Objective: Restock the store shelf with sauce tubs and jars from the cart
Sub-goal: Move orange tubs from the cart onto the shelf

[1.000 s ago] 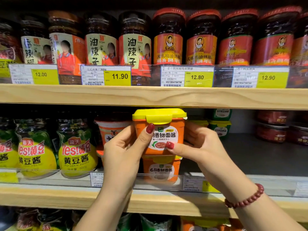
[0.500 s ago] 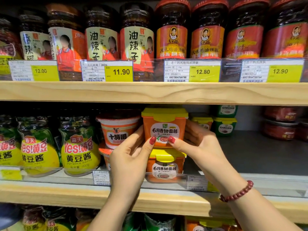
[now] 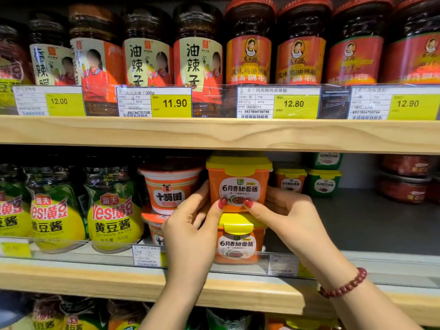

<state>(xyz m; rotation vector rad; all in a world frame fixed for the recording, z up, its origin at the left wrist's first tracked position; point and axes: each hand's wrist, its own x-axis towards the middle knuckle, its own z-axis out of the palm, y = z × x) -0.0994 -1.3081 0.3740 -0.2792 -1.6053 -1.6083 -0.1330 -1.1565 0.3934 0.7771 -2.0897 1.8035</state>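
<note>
An orange sauce tub with a yellow lid [image 3: 238, 179] sits upright on top of a second identical tub [image 3: 239, 244] on the middle shelf [image 3: 371, 225]. My left hand [image 3: 190, 225] grips the upper tub's left side, thumb on the lower front of its label. My right hand [image 3: 288, 213] grips its right side, thumb beside the other thumb. A red bead bracelet is on the right wrist. The cart is out of view.
Two stacked round orange cups [image 3: 170, 186] stand just left of the tubs, with yellow soybean paste jars [image 3: 114, 210] further left. Small orange and green tubs [image 3: 323, 183] and red tubs [image 3: 404, 184] stand at the back right, with bare grey shelf before them. Chili jars fill the upper shelf [image 3: 214, 133].
The tilted tub has been lowered onto the tub beneath it and pushed back, and it stands level with its label facing front. Both hands stayed on its sides.
</note>
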